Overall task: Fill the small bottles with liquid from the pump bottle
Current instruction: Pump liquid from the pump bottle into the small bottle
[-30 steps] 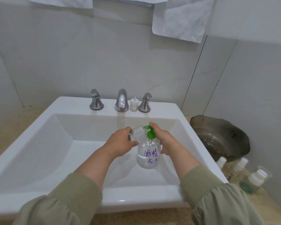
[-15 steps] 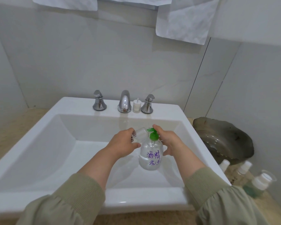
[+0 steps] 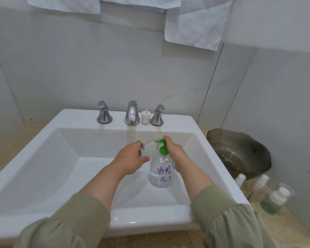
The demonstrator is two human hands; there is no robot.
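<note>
Head view: the left hand (image 3: pixel 131 158) pinched a small bottle (image 3: pixel 149 145) by the spout. The right hand (image 3: pixel 176 153) gripped the pump bottle (image 3: pixel 161 177) mid-frame.

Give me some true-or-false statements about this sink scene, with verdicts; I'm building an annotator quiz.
The left hand holds a small clear bottle at the green pump head. True.
The pump bottle stands on the counter. False: it is inside the sink basin.
The right hand is on the green pump head. True.
Water is running. False: the faucet shows no stream.
The capped small bottles stand left of the sink. False: they stand to its right.
</note>
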